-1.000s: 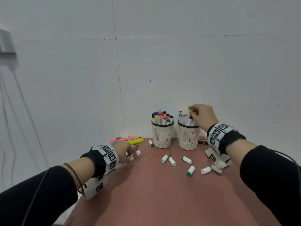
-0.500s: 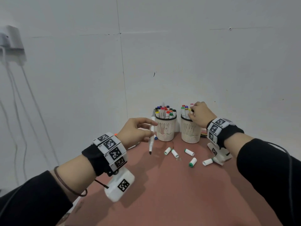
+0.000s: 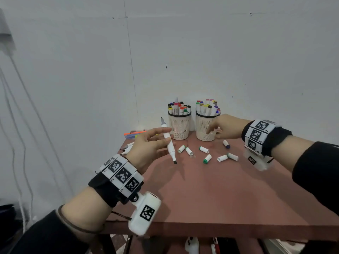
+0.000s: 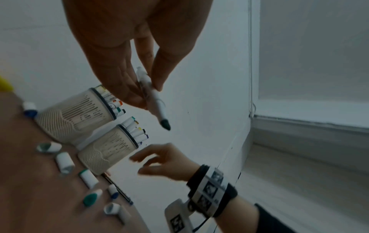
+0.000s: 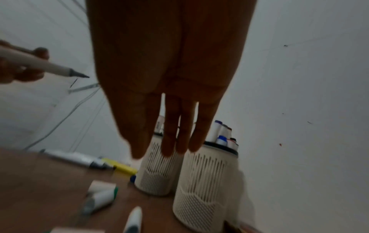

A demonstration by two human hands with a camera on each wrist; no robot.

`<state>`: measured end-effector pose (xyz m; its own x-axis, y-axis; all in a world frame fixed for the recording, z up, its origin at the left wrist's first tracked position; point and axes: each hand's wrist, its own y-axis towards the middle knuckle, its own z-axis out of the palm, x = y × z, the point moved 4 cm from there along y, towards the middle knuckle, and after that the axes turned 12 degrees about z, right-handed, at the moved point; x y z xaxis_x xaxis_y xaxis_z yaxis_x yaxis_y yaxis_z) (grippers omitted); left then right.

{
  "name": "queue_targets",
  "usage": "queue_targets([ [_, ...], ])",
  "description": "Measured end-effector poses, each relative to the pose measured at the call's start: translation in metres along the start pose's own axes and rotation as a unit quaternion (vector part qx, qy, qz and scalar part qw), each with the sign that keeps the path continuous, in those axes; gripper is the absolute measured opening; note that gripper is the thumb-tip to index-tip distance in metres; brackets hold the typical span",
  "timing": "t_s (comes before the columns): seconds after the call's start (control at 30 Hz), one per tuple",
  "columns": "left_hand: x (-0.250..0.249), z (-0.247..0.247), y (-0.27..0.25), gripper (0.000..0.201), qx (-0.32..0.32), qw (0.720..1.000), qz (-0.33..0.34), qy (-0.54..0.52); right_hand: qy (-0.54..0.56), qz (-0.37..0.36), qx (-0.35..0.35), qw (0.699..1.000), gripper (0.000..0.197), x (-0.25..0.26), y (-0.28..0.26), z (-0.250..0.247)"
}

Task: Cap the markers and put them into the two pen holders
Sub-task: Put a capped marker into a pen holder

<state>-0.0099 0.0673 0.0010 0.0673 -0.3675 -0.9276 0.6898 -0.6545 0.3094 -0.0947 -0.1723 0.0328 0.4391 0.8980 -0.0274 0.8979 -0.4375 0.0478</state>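
My left hand (image 3: 156, 142) pinches a white uncapped marker (image 3: 168, 142) between thumb and fingers, above the table's left side; both dark tips are bare. The wrist view shows the same marker (image 4: 153, 97) in my left hand (image 4: 139, 88). My right hand (image 3: 218, 128) hovers empty in front of the right pen holder (image 3: 206, 128), fingers straight and relaxed (image 5: 169, 141). The left pen holder (image 3: 179, 126) stands beside it; both are full of capped markers. Several loose caps (image 3: 204, 149) lie on the table before the holders.
The reddish table (image 3: 211, 198) meets the white wall at the back. Another uncapped marker (image 3: 127, 148), a yellow highlighter and an orange pen (image 3: 134, 133) lie at the far left edge. Cables hang down the wall on the left.
My left hand lifted the marker from the table's left edge and brought it toward the centre. My right hand came down off the right holder's markers and now hangs empty before it.
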Motion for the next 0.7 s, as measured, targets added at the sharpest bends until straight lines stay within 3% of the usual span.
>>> queue_targets([
  [0.13, 0.016, 0.001, -0.017, 0.027, -0.033, 0.996, -0.028, -0.074, -0.074, -0.008, 0.117, 0.990, 0.035, -0.004, -0.013, 0.025],
  [0.43, 0.072, 0.008, -0.045, 0.021, -0.135, 0.978, -0.072, -0.141, -0.095, -0.006, 0.179, 0.979, 0.020, -0.005, -0.011, 0.054],
  [0.63, 0.088, 0.008, -0.047, 0.020, -0.152, 0.970, -0.091, -0.169, -0.057, 0.001, 0.164, 0.985, 0.022, -0.007, -0.004, 0.050],
  [0.7, 0.091, 0.005, -0.045, 0.019, -0.151, 0.971, -0.080, -0.166, -0.020, 0.026, 0.125, 0.992, 0.027, -0.019, 0.001, 0.039],
])
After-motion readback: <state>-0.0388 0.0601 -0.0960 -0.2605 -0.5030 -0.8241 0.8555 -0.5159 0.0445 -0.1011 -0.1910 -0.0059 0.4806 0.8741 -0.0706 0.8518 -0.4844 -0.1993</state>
